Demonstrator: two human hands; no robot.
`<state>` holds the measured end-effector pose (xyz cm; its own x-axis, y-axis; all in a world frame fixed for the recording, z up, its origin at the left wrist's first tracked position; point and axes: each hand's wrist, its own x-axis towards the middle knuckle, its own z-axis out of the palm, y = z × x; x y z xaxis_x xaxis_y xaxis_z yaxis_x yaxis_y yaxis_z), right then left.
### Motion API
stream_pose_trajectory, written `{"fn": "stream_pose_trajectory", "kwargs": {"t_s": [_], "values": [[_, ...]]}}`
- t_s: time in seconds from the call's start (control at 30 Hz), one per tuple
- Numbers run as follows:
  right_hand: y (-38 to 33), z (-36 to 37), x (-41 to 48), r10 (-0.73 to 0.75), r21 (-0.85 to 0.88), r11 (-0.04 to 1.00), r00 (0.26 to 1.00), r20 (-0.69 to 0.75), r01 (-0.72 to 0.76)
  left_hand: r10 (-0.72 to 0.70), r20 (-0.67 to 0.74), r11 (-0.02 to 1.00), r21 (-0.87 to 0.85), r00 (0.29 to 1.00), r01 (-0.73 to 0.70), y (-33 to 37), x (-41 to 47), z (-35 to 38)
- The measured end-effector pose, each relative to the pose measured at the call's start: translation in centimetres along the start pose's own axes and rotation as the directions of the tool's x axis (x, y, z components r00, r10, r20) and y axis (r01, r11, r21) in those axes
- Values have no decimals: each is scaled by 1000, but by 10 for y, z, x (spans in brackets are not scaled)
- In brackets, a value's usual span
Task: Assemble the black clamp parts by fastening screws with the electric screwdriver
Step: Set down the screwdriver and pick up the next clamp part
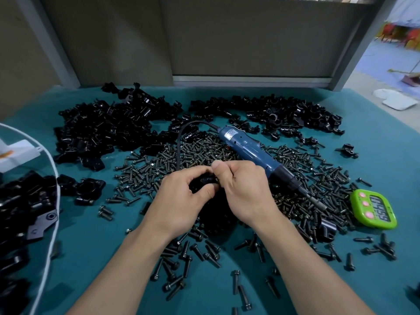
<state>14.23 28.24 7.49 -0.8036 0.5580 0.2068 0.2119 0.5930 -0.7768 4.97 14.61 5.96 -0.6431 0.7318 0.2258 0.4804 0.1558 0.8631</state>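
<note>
1. Black clamp part (203, 181) is held between both hands just on my side of the electric screwdriver (250, 151), over the carpet of screws (193, 151).
2. My left hand (181, 196) is curled round the black clamp part from the left. My right hand (245, 189) pinches its upper edge with thumb and forefinger. I cannot tell whether a screw is caught in that pinch.
3. It looks like a small moulded piece with a glossy black skin, so I judge it light, stiff and a little slippery. I would grip it across its flat flanks, leave the screw hole uncovered, and expect it to try to twist under the driver's torque.
4. The screws are dark, with flanged heads and threaded shanks. They lie thickly under and around the screwdriver and thin out toward me. They are tiny and likely to roll, so I would lift one by its head.
5. The screwdriver has a blue barrel, a black collar and a thin steel bit. It lies untouched across the screws, close beside my right hand, with a black cord (179, 144) curling off its rear end. It is probably the heaviest thing here, and the barrel is the place to hold it.
6. Beyond the screwdriver, loose clamp parts are heaped to the left (102, 128) and to the right (284, 114), angular and shiny.
7. A green timer (372, 209) sits just past the bit tip on the table (91, 258), which has a matte teal cover.
</note>
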Motion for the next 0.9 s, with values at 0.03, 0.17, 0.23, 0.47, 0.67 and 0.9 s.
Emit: {"fn": "stream_pose_trajectory", "kwargs": {"t_s": [0.03,0.17,0.23,0.47,0.67,0.9], "values": [[-1,0,0,13,-6,1000,1000,11,-13,5,2,1000,9,1000,-5,1,0,-1],[-2,-10,-2,-23,86,996,996,86,16,14,-18,999,35,1000,-13,2,3,-4],[-3,-15,-2,-44,116,993,989,140,28,-4,-23,999,48,1000,5,3,3,-5],[-6,-12,-4,-58,75,996,980,190,45,6,13,1000,26,1000,-6,6,-5,-7],[-4,-22,-5,-154,57,987,976,157,147,1,33,1000,4,999,-1,4,-1,-9],[-9,-10,-6,-195,51,980,980,39,193,-14,56,989,-148,998,22,10,-2,-6]]}}
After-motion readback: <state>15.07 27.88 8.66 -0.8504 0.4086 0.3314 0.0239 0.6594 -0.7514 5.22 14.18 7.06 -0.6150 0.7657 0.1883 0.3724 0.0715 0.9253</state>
